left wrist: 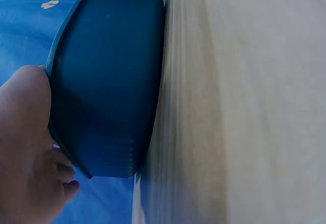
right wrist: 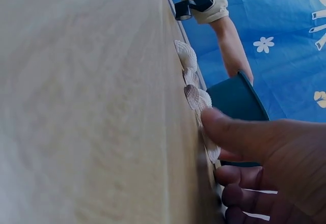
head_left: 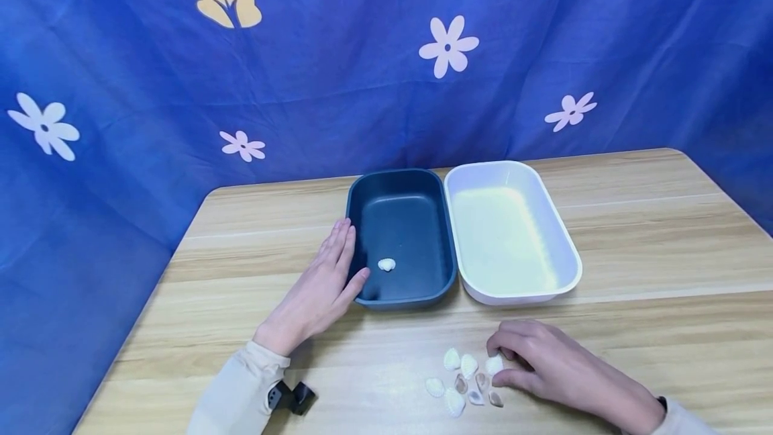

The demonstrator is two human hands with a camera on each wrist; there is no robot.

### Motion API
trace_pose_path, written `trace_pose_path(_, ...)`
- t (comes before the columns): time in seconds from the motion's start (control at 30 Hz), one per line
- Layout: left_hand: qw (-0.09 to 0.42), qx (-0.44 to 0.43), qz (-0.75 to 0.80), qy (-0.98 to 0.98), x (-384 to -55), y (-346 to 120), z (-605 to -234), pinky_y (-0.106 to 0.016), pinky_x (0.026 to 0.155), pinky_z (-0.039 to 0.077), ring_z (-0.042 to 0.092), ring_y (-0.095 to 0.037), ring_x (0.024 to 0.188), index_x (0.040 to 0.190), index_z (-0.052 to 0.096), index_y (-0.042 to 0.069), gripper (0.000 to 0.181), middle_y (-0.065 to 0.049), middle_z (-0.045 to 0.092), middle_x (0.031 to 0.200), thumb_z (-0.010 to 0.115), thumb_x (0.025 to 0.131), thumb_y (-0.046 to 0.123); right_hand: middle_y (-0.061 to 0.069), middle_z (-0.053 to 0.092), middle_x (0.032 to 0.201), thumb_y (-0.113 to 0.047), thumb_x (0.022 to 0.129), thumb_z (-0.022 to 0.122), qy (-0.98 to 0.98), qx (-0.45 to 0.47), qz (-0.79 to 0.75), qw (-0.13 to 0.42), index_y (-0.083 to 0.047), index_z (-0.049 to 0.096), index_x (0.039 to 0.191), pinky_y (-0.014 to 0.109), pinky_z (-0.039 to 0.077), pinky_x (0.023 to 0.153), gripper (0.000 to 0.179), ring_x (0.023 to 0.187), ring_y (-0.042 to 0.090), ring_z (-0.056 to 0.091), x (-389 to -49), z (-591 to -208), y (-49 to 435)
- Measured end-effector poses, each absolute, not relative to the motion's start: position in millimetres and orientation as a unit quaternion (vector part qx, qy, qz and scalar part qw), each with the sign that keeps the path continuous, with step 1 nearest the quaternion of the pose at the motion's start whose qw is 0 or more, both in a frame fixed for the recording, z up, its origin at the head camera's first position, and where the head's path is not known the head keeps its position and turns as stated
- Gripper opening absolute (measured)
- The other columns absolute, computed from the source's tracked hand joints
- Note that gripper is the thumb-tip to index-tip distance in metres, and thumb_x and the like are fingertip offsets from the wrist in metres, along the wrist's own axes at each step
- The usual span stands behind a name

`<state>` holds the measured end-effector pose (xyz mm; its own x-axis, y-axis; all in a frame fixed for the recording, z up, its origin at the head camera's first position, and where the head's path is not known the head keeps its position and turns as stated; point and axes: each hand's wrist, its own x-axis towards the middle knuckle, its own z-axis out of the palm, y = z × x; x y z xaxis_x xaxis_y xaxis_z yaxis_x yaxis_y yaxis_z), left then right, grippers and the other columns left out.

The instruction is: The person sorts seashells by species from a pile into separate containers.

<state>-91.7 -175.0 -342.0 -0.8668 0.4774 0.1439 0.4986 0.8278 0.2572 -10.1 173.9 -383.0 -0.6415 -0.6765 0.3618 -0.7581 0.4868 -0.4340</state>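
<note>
My left hand [head_left: 317, 291] rests against the left side of a dark blue tray [head_left: 401, 302], fingers fairly straight along the rim and thumb tip over the edge. Inside that tray lies one small white seashell [head_left: 386, 264]. On the table, my right hand [head_left: 546, 364] pinches a white seashell [head_left: 494, 364] between thumb and curled index finger. Just left of it is a loose group of white shells [head_left: 469, 366] and smaller brownish shells [head_left: 461, 383]. In the right wrist view, the thumb partly hides the pinched seashell [right wrist: 213, 151].
A white tray [head_left: 513, 299] stands against the right side of the dark blue one. Both sit on a light wood table [head_left: 652, 254]. Behind hangs a blue cloth [head_left: 338, 86] with flower prints. A black device [head_left: 292, 397] is strapped to the left wrist.
</note>
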Motion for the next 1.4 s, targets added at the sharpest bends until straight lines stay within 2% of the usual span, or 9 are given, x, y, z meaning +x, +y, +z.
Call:
trace_pose_path(0.1, 0.036, -0.256, -0.146, -0.955, -92.1, -174.9, -341.6, -0.044, 0.119, 0.012, 0.001, -0.027, 0.148, 0.151, 0.015, -0.006, 0.070, -0.019, 0.007, 0.160, 0.036, 0.103, 0.041, -0.022, 0.048, 0.085, -0.045, 0.076, 0.077, -0.864, 0.407, 0.289, 0.065, -0.026, 0.062, 0.093, 0.009, 0.037, 0.063, 0.030, 0.071, -0.006, 0.044, -9.0, -383.1, 175.8)
trace_pose_path(0.2, 0.034, -0.256, -0.147, -0.955, -92.5, -174.9, -341.4, -0.044, 0.119, 0.012, 0.001, -0.027, 0.148, 0.151, 0.015, -0.006, 0.070, -0.019, 0.008, 0.160, 0.037, 0.103, 0.040, -0.021, 0.051, 0.094, -0.047, 0.074, 0.078, -0.866, 0.401, 0.296, 0.046, -0.028, 0.062, 0.097, 0.015, 0.042, 0.068, 0.034, 0.079, -0.003, 0.047, -8.1, -381.4, 178.4)
trace_pose_path(0.37, 0.033, -0.257, -0.149, -0.954, -93.2, -174.9, -340.4, -0.045, 0.119, 0.013, 0.002, -0.027, 0.148, 0.150, 0.016, -0.007, 0.070, -0.020, 0.008, 0.160, 0.038, 0.103, 0.039, -0.020, 0.051, 0.098, -0.037, 0.073, 0.081, -0.860, 0.395, 0.321, 0.031, -0.029, 0.063, 0.099, 0.013, 0.040, 0.070, 0.033, 0.082, -0.002, 0.047, -7.8, -379.5, 180.5)
trace_pose_path(0.5, 0.034, -0.256, -0.148, -0.955, -92.7, -174.1, -340.2, -0.045, 0.119, 0.014, 0.001, -0.027, 0.148, 0.151, 0.016, -0.006, 0.070, -0.019, 0.007, 0.160, 0.038, 0.103, 0.040, -0.020, 0.052, 0.101, -0.030, 0.072, 0.083, -0.853, 0.395, 0.337, 0.055, -0.028, 0.066, 0.099, 0.011, 0.040, 0.075, 0.032, 0.086, -0.001, 0.050, -6.4, -385.9, 181.2)
trace_pose_path(0.67, 0.039, -0.258, -0.150, -0.954, -93.9, -173.4, -340.9, -0.045, 0.119, 0.013, 0.002, -0.027, 0.148, 0.151, 0.016, -0.006, 0.070, -0.018, 0.007, 0.160, 0.038, 0.103, 0.040, -0.012, 0.055, 0.102, -0.020, 0.071, 0.085, -0.822, 0.400, 0.397, 0.085, -0.026, 0.068, 0.100, 0.011, 0.040, 0.082, 0.033, 0.090, 0.005, 0.054, -5.3, -400.4, 183.6)
trace_pose_path(0.9, 0.033, -0.254, -0.152, -0.955, -93.1, -174.5, -341.7, -0.045, 0.119, 0.013, 0.001, -0.026, 0.148, 0.151, 0.015, -0.005, 0.069, -0.017, 0.006, 0.160, 0.040, 0.103, 0.038, -0.007, 0.056, 0.104, -0.016, 0.070, 0.086, -0.803, 0.399, 0.434, 0.089, -0.025, 0.068, 0.098, 0.013, 0.039, 0.087, 0.034, 0.093, 0.009, 0.054, -6.3, -411.7, 181.6)
trace_pose_path(1.13, 0.037, -0.256, -0.150, -0.954, -92.0, -175.9, -341.2, -0.046, 0.118, 0.014, 0.002, -0.027, 0.148, 0.151, 0.016, -0.006, 0.071, -0.018, 0.007, 0.160, 0.037, 0.103, 0.041, -0.008, 0.055, 0.111, -0.019, 0.073, 0.084, -0.817, 0.403, 0.405, 0.081, -0.030, 0.064, 0.097, 0.012, 0.032, 0.094, 0.034, 0.102, 0.010, 0.052, -3.0, -400.7, 177.8)
trace_pose_path(1.27, 0.042, -0.260, -0.150, -0.953, -92.1, -175.5, -341.6, -0.047, 0.118, 0.015, 0.003, -0.029, 0.148, 0.150, 0.018, -0.008, 0.070, -0.020, 0.009, 0.160, 0.038, 0.103, 0.039, -0.009, 0.056, 0.114, -0.021, 0.076, 0.082, -0.818, 0.412, 0.395, 0.069, -0.030, 0.063, 0.100, 0.012, 0.033, 0.097, 0.032, 0.105, 0.010, 0.053, -2.9, -389.3, 174.3)
trace_pose_path(1.4, 0.041, -0.259, -0.152, -0.953, -92.5, -175.9, -341.0, -0.047, 0.118, 0.015, 0.002, -0.027, 0.148, 0.150, 0.018, -0.008, 0.069, -0.020, 0.009, 0.160, 0.040, 0.103, 0.037, -0.006, 0.057, 0.114, -0.017, 0.075, 0.083, -0.808, 0.426, 0.402, 0.068, -0.027, 0.063, 0.100, 0.014, 0.036, 0.098, 0.034, 0.106, 0.012, 0.054, -9.5, -369.9, 164.5)
